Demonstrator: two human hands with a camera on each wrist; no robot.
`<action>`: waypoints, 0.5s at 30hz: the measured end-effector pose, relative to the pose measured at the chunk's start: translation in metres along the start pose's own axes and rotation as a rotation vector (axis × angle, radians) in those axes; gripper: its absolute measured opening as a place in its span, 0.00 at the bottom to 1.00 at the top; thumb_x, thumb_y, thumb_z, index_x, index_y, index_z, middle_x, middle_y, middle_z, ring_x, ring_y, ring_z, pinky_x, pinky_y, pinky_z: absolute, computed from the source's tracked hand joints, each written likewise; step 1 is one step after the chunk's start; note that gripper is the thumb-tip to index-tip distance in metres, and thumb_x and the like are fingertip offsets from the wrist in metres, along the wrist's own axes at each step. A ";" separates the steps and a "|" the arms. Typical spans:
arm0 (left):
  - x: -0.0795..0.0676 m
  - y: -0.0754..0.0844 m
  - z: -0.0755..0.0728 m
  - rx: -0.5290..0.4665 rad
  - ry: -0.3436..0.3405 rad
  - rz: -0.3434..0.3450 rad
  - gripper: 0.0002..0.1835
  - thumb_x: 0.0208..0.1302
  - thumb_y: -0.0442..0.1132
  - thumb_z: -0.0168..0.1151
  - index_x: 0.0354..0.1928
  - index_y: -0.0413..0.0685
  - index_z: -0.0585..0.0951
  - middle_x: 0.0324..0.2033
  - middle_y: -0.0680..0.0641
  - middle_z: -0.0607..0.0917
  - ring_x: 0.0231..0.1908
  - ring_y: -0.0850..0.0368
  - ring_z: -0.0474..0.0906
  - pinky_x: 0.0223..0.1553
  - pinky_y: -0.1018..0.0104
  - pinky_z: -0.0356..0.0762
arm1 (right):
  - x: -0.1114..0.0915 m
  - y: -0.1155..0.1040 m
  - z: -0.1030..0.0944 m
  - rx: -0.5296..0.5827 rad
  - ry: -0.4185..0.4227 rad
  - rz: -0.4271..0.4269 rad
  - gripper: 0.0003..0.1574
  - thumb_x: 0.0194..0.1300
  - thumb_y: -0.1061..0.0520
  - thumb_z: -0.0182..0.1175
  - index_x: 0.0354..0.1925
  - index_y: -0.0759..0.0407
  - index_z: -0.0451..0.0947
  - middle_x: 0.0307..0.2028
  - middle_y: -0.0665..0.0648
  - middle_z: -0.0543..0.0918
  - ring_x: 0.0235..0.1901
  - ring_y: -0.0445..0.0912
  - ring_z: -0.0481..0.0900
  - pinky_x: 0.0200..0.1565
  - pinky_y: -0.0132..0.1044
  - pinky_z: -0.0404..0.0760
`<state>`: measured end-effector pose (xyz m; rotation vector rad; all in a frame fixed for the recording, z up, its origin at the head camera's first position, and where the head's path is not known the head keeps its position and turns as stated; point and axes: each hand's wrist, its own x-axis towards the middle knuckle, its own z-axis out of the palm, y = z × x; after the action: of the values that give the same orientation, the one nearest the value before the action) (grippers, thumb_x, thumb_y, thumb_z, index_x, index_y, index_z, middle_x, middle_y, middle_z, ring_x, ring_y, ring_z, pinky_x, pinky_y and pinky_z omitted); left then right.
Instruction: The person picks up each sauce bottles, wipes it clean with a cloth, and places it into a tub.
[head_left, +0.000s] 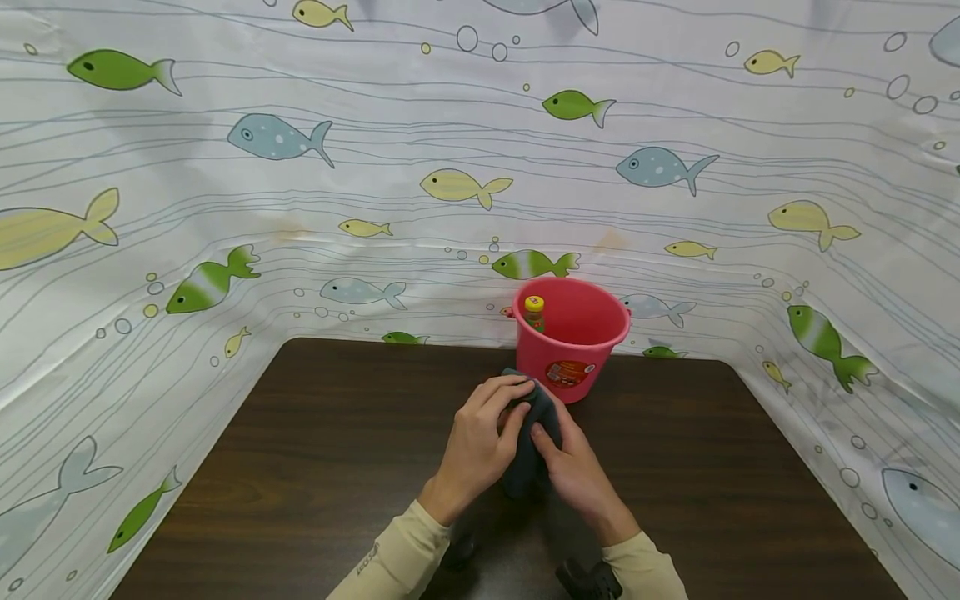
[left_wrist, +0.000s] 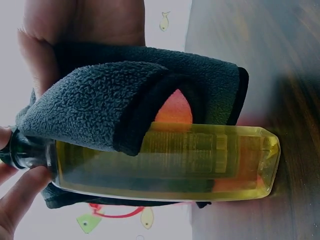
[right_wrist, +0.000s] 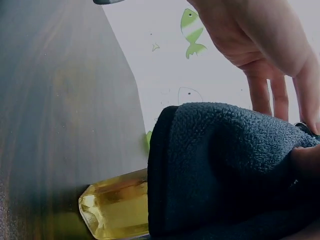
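Note:
A clear bottle of yellow liquid (left_wrist: 210, 160) with a dark cap (left_wrist: 27, 150) stands upright, its base at the table. My left hand (head_left: 483, 437) pinches it at the cap. A dark grey-blue towelling cloth (head_left: 542, 421) with a black edge is draped around the bottle's upper part. My right hand (head_left: 573, 467) grips the cloth against the bottle, thumb on the near side. In the right wrist view the cloth (right_wrist: 220, 165) covers most of the bottle, and only the base end (right_wrist: 117, 205) shows. From the head, the cloth and hands hide most of the bottle.
Just behind the hands stands a pink bucket (head_left: 572, 367) with a red label. A small container with a yellow cap (head_left: 534, 304) is inside it. The dark wooden table (head_left: 315, 442) is bordered by a white sheet (head_left: 405, 142) printed with fish.

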<state>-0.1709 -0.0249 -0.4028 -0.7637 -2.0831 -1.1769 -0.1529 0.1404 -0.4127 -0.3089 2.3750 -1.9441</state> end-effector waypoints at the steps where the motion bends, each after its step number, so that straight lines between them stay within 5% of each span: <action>1: 0.000 0.000 0.000 0.000 0.001 0.001 0.15 0.71 0.34 0.69 0.58 0.44 0.87 0.57 0.45 0.88 0.60 0.50 0.85 0.63 0.52 0.85 | 0.000 0.000 0.000 -0.003 -0.001 0.000 0.37 0.85 0.56 0.49 0.84 0.44 0.52 0.83 0.55 0.59 0.83 0.57 0.57 0.79 0.65 0.60; 15: -0.001 0.000 0.001 0.002 -0.012 -0.021 0.16 0.72 0.34 0.68 0.59 0.43 0.87 0.58 0.45 0.88 0.60 0.50 0.84 0.61 0.54 0.86 | -0.004 0.013 -0.001 -0.078 0.044 0.022 0.31 0.83 0.59 0.50 0.79 0.50 0.63 0.70 0.58 0.77 0.68 0.52 0.76 0.70 0.55 0.76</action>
<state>-0.1701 -0.0243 -0.4039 -0.7514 -2.1062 -1.1836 -0.1505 0.1446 -0.4254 -0.2454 2.4744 -1.8713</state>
